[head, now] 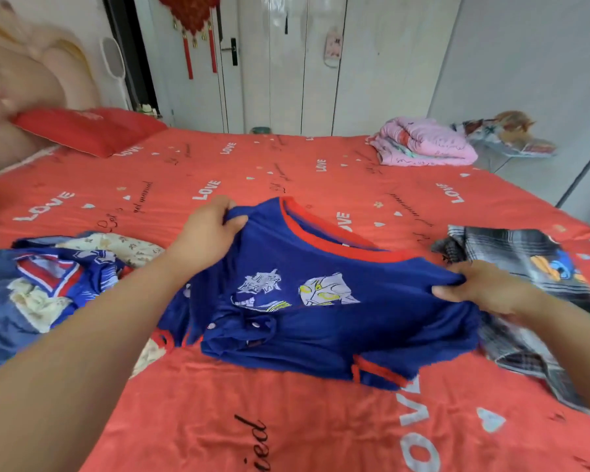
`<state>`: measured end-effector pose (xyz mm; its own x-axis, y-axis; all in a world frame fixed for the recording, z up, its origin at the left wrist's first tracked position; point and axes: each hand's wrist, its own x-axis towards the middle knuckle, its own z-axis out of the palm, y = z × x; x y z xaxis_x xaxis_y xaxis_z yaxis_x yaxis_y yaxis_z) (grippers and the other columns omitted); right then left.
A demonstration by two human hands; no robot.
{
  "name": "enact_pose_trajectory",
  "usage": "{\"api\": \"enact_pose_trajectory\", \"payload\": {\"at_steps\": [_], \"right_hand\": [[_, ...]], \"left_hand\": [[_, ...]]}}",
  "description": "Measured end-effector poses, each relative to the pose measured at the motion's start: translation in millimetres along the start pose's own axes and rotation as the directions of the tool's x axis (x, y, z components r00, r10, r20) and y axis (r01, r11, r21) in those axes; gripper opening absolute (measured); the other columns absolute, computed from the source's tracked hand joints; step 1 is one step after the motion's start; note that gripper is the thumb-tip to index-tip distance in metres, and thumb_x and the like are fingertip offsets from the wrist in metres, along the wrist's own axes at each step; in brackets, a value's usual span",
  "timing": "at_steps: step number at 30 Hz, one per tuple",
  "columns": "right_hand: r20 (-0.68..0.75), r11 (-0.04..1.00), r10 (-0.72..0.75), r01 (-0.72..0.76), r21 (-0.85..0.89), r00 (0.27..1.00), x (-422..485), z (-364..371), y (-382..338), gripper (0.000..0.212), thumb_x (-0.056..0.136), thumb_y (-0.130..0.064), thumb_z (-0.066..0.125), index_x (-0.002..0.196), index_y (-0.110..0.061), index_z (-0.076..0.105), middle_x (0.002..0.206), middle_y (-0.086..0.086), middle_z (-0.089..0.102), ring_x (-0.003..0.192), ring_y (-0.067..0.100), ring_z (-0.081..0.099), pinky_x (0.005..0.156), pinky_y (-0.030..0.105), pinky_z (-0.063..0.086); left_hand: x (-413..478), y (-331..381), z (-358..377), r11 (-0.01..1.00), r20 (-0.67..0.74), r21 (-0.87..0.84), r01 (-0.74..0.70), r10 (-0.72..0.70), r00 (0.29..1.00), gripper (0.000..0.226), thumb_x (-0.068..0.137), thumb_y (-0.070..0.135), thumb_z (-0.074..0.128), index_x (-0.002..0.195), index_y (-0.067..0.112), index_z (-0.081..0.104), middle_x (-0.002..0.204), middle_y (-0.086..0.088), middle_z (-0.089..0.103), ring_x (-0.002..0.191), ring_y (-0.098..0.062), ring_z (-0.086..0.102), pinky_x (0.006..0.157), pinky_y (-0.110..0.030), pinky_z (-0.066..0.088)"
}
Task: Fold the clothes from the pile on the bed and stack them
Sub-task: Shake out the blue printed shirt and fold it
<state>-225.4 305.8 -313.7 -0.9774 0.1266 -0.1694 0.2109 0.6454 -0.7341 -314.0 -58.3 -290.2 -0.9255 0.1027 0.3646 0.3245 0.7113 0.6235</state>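
A dark blue T-shirt (314, 321) with a red collar and white cartoon prints hangs just above the red bed sheet (218, 420), its lower part bunched on the sheet. My left hand (212, 229) grips its left shoulder. At the right shoulder, my right hand (481, 287) pinches the cloth. The pile of unfolded clothes (48, 284), blue, cream and striped, lies at the left under my left forearm. A grey plaid garment (525, 294) with a cartoon print lies at the right, partly under my right arm.
A folded pink quilt (426, 141) sits at the bed's far right corner, with another bundle (504, 137) beyond it. A red pillow (86, 129) leans by the headboard at far left. White wardrobe doors (286, 63) stand behind the bed.
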Motion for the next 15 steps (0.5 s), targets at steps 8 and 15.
{"api": "enact_pose_trajectory", "payload": {"at_steps": [8,15], "right_hand": [[-0.174,0.975,-0.133,0.161,0.155,0.976,-104.7,-93.3,-82.5,0.021,0.07,-0.007,0.07,0.088,0.004,0.068,0.085,0.018,0.069,0.075,0.026,0.064,0.074,0.037,0.053],[-0.646,0.867,-0.492,0.39,-0.308,0.583,-186.2,-162.7,-154.0,0.017,0.089,-0.023,0.058,0.082,-0.008,0.06,0.083,0.017,0.063,0.078,0.031,0.057,0.063,0.03,0.043]], "left_hand": [[-28.9,108.6,-146.2,0.98,-0.243,-0.024,-0.197,0.185,0.952,0.012,0.084,0.007,0.061,0.084,0.016,0.053,0.072,0.002,0.053,0.067,-0.014,0.047,0.051,-0.012,0.032],[-71.0,184.7,-254.2,0.942,-0.446,-0.026,-0.335,0.289,0.847,0.009,0.087,0.013,0.057,0.085,0.018,0.064,0.069,0.013,0.055,0.062,0.001,0.048,0.049,0.0,0.034]]}}
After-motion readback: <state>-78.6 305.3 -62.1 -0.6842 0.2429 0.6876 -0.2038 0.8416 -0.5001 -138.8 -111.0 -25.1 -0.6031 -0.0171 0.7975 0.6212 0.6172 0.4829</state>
